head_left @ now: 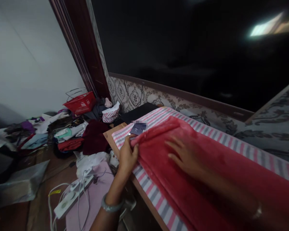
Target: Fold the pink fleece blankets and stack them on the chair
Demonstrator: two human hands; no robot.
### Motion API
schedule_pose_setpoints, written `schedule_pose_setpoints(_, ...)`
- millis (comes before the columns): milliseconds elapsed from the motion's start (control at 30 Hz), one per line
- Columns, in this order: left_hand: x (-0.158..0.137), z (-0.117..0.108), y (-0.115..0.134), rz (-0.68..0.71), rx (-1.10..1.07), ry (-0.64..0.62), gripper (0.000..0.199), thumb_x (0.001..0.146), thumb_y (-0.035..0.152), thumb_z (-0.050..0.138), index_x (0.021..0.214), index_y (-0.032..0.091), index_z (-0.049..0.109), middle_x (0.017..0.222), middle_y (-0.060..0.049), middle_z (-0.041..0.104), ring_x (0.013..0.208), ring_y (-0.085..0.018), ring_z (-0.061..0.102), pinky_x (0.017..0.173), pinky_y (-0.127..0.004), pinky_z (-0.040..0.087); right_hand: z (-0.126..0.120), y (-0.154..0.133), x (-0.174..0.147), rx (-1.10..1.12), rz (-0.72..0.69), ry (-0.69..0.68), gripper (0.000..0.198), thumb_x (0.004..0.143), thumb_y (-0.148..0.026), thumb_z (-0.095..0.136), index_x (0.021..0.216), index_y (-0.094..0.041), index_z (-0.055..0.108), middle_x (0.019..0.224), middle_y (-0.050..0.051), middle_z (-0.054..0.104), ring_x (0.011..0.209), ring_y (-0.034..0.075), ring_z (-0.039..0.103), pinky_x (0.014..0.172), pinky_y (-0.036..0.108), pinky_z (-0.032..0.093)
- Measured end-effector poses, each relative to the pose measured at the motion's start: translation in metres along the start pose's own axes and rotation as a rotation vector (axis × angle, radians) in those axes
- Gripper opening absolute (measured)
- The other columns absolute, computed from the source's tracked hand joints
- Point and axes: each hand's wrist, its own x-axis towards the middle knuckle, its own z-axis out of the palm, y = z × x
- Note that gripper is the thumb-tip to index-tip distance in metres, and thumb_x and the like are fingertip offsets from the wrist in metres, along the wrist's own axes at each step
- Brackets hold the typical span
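Left hand (127,156) seemingly pinched, right hand (186,156) flat

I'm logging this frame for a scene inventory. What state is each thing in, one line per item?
Red fleece cloth: spread flat over the striped cover, its near edge pinched.
Left hand: fingers closed on the cloth's edge.
Right hand: open, palm flat on the cloth.
Striped cover: laid flat on the table.
Red basket: upright, handles raised.
Power strip: on the floor, cables plugged in.

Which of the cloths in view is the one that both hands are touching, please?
The red fleece cloth on the striped sheet; left hand pinches its corner, right hand presses flat.
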Motion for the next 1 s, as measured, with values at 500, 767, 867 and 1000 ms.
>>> schedule_pose_setpoints(500,0.004,0.015,0.044,0.168,0.393,-0.105,0.046,0.082,0.008,0.051,0.126,0.019,0.057,0.12,-0.012,0.068,0.109,-0.028,0.064,0.093,-0.039,0.05,-0.005,-0.084,-0.117,-0.057,0.185,-0.183,0.066,0.085,-0.017,0.052,0.151,-0.016,0.047,0.124,0.016,0.061,0.108,0.031,0.06,0.092,0.047,0.053)
schedule_pose_setpoints(767,-0.04,0.056,0.064,0.58,0.48,-0.504,0.031,0.09,0.01,0.049,0.116,0.015,0.065,0.102,-0.013,0.069,0.101,-0.028,0.064,0.089,-0.039,0.05,-0.005,-0.078,-0.103,0.071,0.301,-0.161,0.058,0.08,-0.01,0.051,0.138,-0.011,0.059,0.131,0.016,0.06,0.119,0.028,0.057,0.105,0.041,0.046)
schedule_pose_setpoints(867,-0.037,0.05,0.06,0.592,0.286,-0.529,0.036,0.092,0.017,0.052,0.126,0.017,0.062,0.108,-0.011,0.071,0.103,-0.026,0.065,0.091,-0.037,0.051,-0.005,-0.072,-0.102,0.105,0.294,-0.173,0.054,0.079,-0.011,0.052,0.132,-0.013,0.062,0.125,0.014,0.062,0.115,0.026,0.058,0.102,0.039,0.047)
schedule_pose_setpoints(1000,-0.007,0.026,0.048,0.378,0.203,-0.243,0.033,0.094,0.019,0.049,0.123,0.021,0.063,0.118,-0.011,0.069,0.109,-0.024,0.064,0.097,-0.039,0.05,-0.003,-0.072,-0.104,0.107,0.286,-0.151,0.054,0.08,-0.013,0.053,0.133,-0.016,0.062,0.123,0.013,0.062,0.114,0.026,0.057,0.101,0.04,0.047)
